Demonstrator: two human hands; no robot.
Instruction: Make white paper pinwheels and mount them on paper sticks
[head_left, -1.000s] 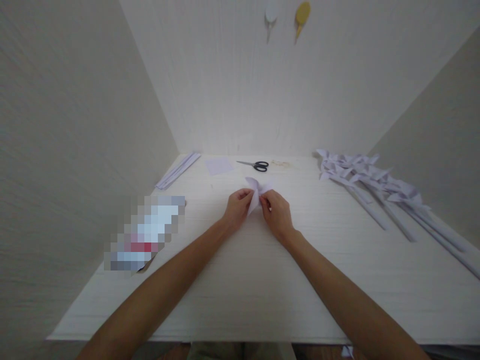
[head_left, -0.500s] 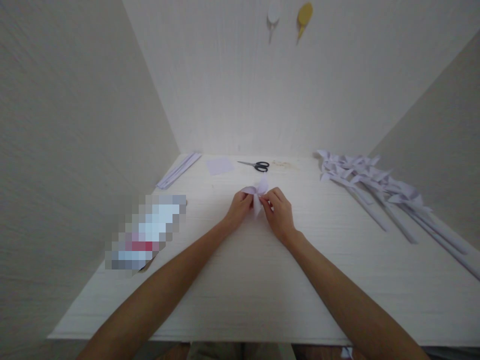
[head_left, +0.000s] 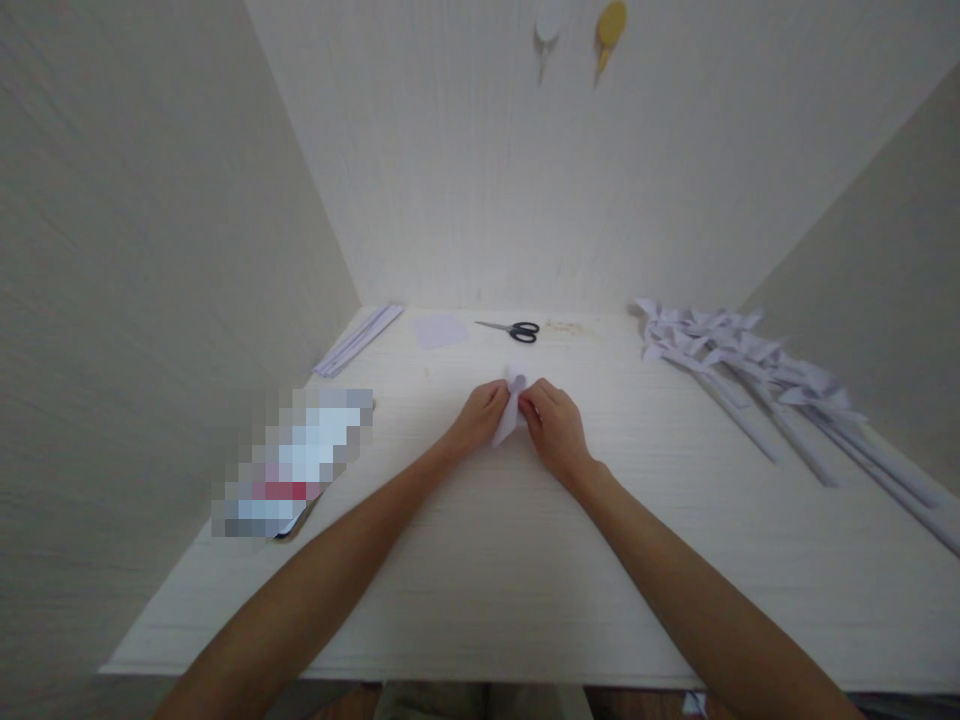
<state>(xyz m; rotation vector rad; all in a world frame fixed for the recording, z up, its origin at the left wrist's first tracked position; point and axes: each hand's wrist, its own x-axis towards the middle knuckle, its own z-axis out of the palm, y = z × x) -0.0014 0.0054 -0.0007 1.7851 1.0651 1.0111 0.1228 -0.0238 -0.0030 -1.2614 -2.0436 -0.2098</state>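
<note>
While both hands [head_left: 480,415] [head_left: 556,425] stay pinched on it, the folded paper [head_left: 508,420] — lilac — has turned.

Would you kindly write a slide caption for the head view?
Left hand and right hand hold a folded paper; black-handled scissors lie beyond.

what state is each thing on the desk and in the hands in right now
folded paper: bent, held up between both hands
left hand: closed on the folded paper
right hand: fingers pinching at the folded paper
scissors: lying down, blades look closed
paper square: lying flat
paper strips: bunched together, lying
phone: lying down, screen pixelated, looks lit
paper pinwheels: on sticks, piled up
</note>
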